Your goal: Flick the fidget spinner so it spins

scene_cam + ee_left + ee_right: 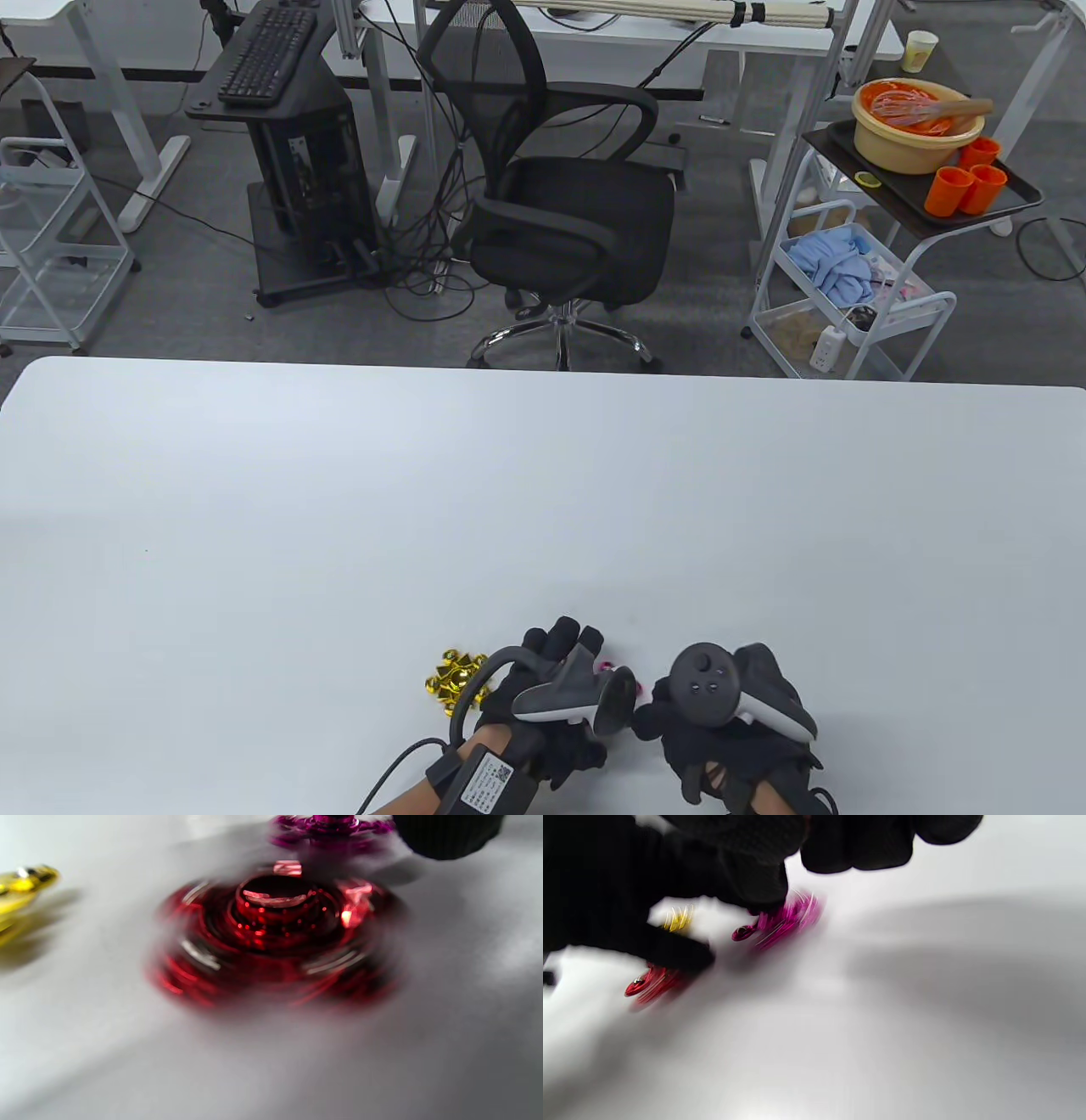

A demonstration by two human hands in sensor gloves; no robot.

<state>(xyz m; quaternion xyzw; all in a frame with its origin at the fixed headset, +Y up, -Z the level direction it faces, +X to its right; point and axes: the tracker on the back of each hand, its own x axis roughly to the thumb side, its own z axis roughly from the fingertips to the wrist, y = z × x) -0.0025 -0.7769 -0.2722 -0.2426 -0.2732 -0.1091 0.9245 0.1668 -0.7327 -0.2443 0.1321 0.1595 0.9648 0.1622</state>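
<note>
A red fidget spinner point(275, 938) lies on the white table point(543, 509) and is blurred into rings as it turns; it also shows in the right wrist view point(651, 982). A magenta spinner point(787, 918) lies just beyond it, streaked with blur, and is a pink sliver between the hands in the table view point(607, 666). My left hand point(551, 679) hovers over the red spinner with fingers stretched forward and holds nothing. My right hand point(721, 722) is beside it, fingers curled, and one gloved fingertip point(763, 895) touches the magenta spinner.
A gold spinner point(458, 679) lies just left of my left hand; it also shows in the left wrist view point(21, 887). A black office chair point(560, 204) and a cart with an orange bowl point(916, 127) stand beyond the table's far edge.
</note>
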